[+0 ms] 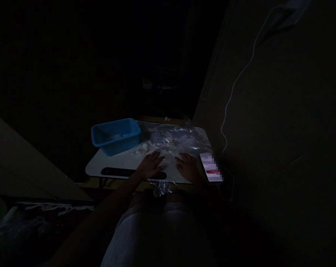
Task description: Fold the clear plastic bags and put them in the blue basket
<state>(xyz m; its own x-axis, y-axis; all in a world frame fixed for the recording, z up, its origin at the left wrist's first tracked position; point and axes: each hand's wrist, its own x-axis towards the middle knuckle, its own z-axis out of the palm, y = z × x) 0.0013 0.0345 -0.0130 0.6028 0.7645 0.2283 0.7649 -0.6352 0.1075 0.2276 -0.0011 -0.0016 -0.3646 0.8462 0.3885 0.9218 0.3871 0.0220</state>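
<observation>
Both of my hands lie on a small white table (103, 163) in a dim room. My left hand (150, 165) rests flat with its fingers spread, close to a dark slot strip (117, 172) along the front edge. To its right, my right hand (187, 167) also lies with fingers apart and holds nothing. Just beyond both hands spreads crumpled clear plastic film (179, 137). A small whitish crumpled piece (142, 149) sits past my left fingertips; its kind is unclear. A phone with a lit screen (211, 167) lies right of my right hand.
At the table's back left stands a blue plastic basin (120, 146). A small pale object (167, 119) is at the far edge. More clear plastic (162, 187) hangs by my lap. A white cable (232, 87) runs down the right wall.
</observation>
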